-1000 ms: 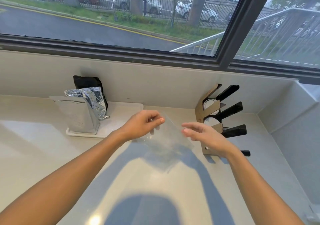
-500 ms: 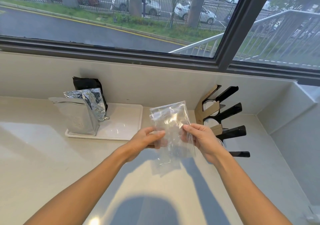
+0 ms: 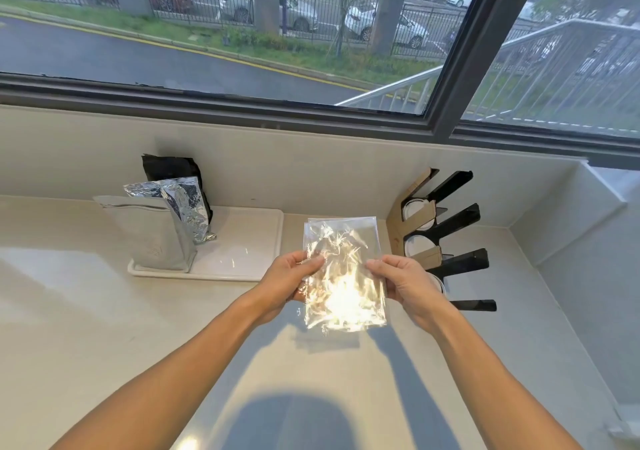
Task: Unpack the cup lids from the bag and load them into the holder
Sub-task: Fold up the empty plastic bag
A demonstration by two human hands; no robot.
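- I have both forearms stretched forward over the counter (image 3: pixel 104 311), wrists about level, hands facing each other.
- My left hand (image 3: pixel 289 285) takes a pinching grip on the left edge of the clear bag (image 3: pixel 343 273), thumb on top.
- My right hand (image 3: pixel 405 285) pinches the right edge the same way.
- The bag hangs flat between the two grips, off the counter, crinkled and glaring.
- The holder (image 3: pixel 440 238) stands just beyond my right grip, white cup lids (image 3: pixel 417 247) in its slots.
- A tray (image 3: pixel 242 241) with foil pouches (image 3: pixel 156 231) sits beyond my left grip.
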